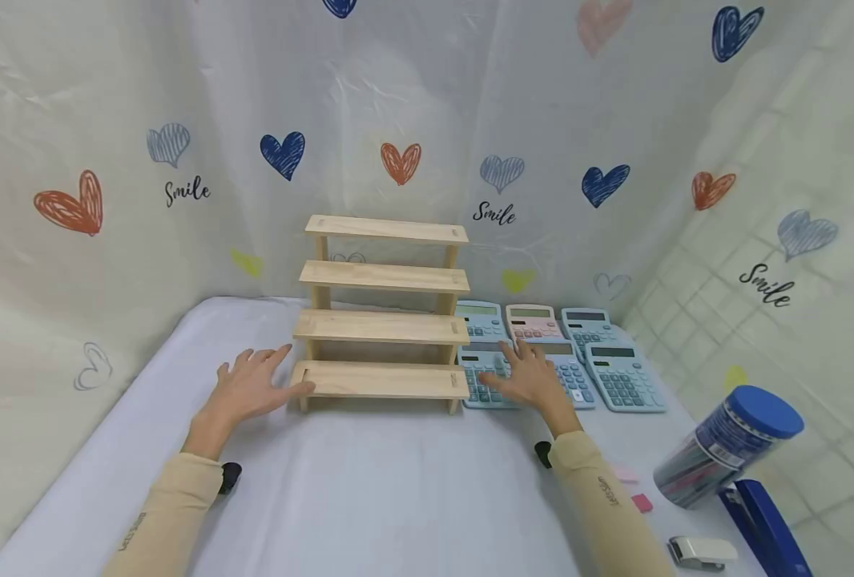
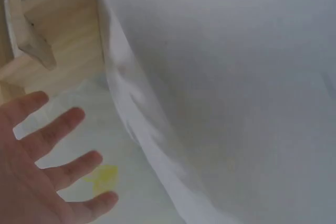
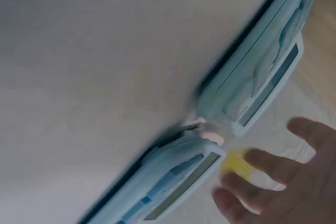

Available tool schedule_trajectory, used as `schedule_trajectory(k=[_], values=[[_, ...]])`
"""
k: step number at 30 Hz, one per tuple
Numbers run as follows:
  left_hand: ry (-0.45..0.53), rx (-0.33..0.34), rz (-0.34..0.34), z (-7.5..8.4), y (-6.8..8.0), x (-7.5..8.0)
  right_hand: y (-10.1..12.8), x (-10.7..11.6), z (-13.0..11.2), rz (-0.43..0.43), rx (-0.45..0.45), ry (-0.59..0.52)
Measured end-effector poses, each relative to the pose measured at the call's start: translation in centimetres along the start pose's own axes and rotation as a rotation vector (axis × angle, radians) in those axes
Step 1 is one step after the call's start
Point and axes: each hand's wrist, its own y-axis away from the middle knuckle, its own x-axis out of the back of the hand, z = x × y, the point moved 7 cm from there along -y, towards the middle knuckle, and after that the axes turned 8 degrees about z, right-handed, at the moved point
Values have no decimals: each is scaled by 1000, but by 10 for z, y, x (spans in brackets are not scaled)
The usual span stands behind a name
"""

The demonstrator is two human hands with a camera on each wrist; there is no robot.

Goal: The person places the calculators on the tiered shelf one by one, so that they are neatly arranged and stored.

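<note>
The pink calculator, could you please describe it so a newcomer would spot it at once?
Find the wooden four-tier rack, then the calculators to its right. In their back row, the pink calculator sits in the middle; its pink body sets it apart from its blue neighbours.

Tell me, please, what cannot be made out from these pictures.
Head view: many keys of the middle front calculator, covered by the right hand.
Head view: near end of the blue stapler, cut by the bottom edge.
Head view: exact contents of the jar, too small and blurred.
Left wrist view: part of the wooden rack, cut by top and left edges.
Right wrist view: key markings on the lower calculator, blurred.
</note>
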Motion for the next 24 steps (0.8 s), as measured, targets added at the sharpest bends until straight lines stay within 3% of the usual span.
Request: schedule_trajectory(k=[6, 11, 19, 24], values=[[22, -66, -10, 11, 3, 2, -6, -9, -24, -97, -5, 68], [60, -115, 20, 13, 1, 1, -13, -15, -33, -123, -34, 146], [112, -69, -63, 15, 5, -10, -8, -30, -28, -250, -164, 143], [120, -73, -65, 16, 5, -12, -5, -31, -26, -233, -179, 125]])
